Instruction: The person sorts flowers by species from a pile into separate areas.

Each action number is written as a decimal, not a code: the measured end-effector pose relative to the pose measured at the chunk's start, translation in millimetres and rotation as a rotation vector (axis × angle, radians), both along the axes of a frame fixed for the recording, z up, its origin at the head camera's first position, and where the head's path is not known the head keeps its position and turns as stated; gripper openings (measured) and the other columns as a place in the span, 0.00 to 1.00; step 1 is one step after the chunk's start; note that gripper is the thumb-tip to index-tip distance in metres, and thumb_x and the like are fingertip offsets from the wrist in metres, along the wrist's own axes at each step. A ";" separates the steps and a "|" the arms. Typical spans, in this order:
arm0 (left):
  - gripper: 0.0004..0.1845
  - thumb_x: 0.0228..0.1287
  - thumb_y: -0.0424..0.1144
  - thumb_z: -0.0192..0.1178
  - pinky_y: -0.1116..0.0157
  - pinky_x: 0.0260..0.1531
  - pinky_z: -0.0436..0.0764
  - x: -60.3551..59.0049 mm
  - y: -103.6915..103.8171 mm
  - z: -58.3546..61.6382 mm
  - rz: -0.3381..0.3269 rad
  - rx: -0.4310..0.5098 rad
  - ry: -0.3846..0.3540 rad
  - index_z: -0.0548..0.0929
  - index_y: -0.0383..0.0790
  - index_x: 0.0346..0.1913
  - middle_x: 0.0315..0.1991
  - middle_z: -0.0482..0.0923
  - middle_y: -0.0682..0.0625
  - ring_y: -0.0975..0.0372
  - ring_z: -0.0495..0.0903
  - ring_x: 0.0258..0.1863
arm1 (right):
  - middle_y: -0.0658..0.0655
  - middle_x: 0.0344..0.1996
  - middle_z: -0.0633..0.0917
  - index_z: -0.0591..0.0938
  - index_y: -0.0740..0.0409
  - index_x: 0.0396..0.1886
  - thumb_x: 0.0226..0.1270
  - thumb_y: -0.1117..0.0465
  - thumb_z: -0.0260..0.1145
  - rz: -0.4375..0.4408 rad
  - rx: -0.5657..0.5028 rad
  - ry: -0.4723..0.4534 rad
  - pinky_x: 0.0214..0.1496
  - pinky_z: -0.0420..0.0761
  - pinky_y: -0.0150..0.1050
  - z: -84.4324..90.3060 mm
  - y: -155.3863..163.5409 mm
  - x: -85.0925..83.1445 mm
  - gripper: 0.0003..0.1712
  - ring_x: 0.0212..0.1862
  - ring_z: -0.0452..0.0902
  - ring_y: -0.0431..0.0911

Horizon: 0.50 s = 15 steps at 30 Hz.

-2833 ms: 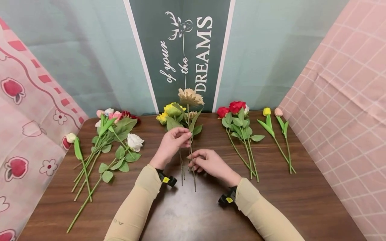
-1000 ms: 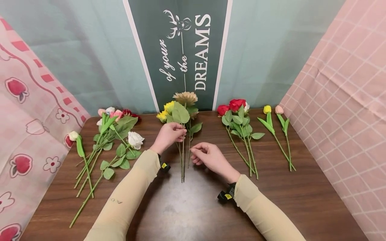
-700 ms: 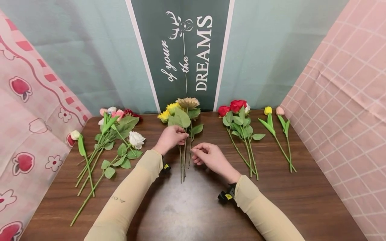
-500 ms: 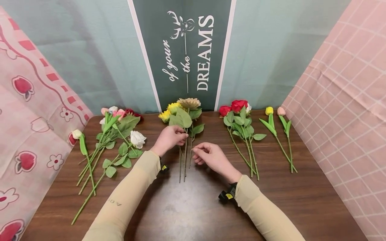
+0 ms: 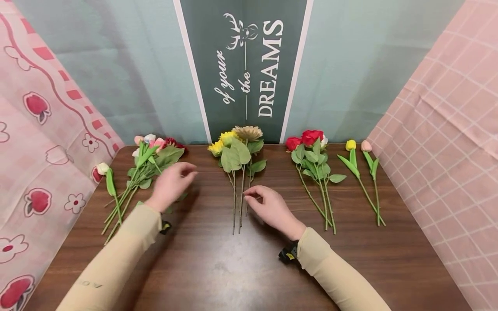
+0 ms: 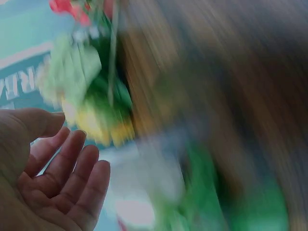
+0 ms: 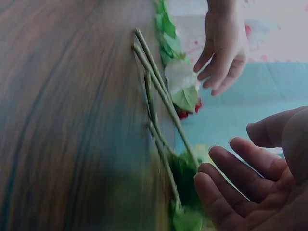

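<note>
My left hand (image 5: 172,183) hovers over the left side of the table, its loosely bent fingers holding nothing. Under it in the head view, a white rose is hidden; the right wrist view shows that rose (image 7: 180,76) near the left hand's fingers. My right hand (image 5: 270,209) stays beside the stems of the middle bunch, fingers relaxed with nothing between them. This bunch has yellow flowers (image 5: 227,139) and a beige flower (image 5: 248,133) with broad green leaves (image 5: 236,155). Its bare stems (image 7: 161,86) point toward the person. Motion blurs the left wrist view.
Pink tulips and other flowers (image 5: 149,151) lie at the back left, with a white tulip (image 5: 103,168) beside them. Red roses (image 5: 312,137) lie right of the middle; a yellow tulip (image 5: 351,145) and a pink tulip (image 5: 366,146) lie farther right. Fabric (image 5: 346,65) hangs around the table (image 5: 233,276).
The beige flower came down onto the middle bunch, and my left hand let go of it. That hand then moved left to over the white rose. My right hand has hardly moved.
</note>
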State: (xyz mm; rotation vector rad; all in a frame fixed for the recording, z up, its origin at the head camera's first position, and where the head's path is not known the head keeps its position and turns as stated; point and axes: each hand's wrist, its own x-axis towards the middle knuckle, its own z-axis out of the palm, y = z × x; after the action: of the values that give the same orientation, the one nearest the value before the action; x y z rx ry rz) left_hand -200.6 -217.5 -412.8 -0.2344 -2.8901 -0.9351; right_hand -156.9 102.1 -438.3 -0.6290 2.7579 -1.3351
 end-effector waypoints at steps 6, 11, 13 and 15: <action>0.19 0.76 0.48 0.56 0.42 0.42 0.79 19.6 -95.5 11.7 0.174 -0.135 -0.019 0.85 0.38 0.56 0.52 0.84 0.37 0.43 0.83 0.46 | 0.48 0.50 0.87 0.87 0.54 0.54 0.76 0.53 0.64 0.179 0.158 0.140 0.59 0.79 0.43 10.5 -29.7 5.0 0.15 0.54 0.80 0.44; 0.20 0.75 0.48 0.55 0.52 0.29 0.76 32.9 -162.9 11.4 0.282 -0.198 -0.110 0.83 0.32 0.49 0.39 0.84 0.36 0.46 0.80 0.34 | 0.49 0.53 0.86 0.85 0.53 0.57 0.77 0.51 0.62 0.346 0.338 0.231 0.66 0.75 0.40 16.7 -63.0 8.9 0.17 0.59 0.78 0.45; 0.19 0.74 0.48 0.56 0.56 0.25 0.72 37.5 -181.6 10.8 0.310 -0.210 -0.174 0.83 0.32 0.45 0.34 0.82 0.39 0.49 0.78 0.30 | 0.49 0.54 0.86 0.85 0.53 0.58 0.78 0.50 0.61 0.400 0.406 0.279 0.68 0.73 0.39 18.0 -77.3 11.9 0.18 0.60 0.78 0.45; 0.20 0.73 0.50 0.56 0.57 0.23 0.70 41.6 -194.5 10.8 0.327 -0.224 -0.243 0.83 0.33 0.41 0.30 0.80 0.43 0.50 0.76 0.29 | 0.49 0.54 0.85 0.84 0.52 0.59 0.77 0.49 0.61 0.443 0.466 0.322 0.69 0.72 0.39 19.4 -91.6 15.7 0.19 0.60 0.78 0.45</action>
State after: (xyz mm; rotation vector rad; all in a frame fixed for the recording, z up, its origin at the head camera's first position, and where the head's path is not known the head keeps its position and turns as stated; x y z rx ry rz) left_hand -159.0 -412.0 -402.0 0.3525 -3.1142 -0.6230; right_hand -141.2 10.6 -418.9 -1.3933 2.7545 -0.5170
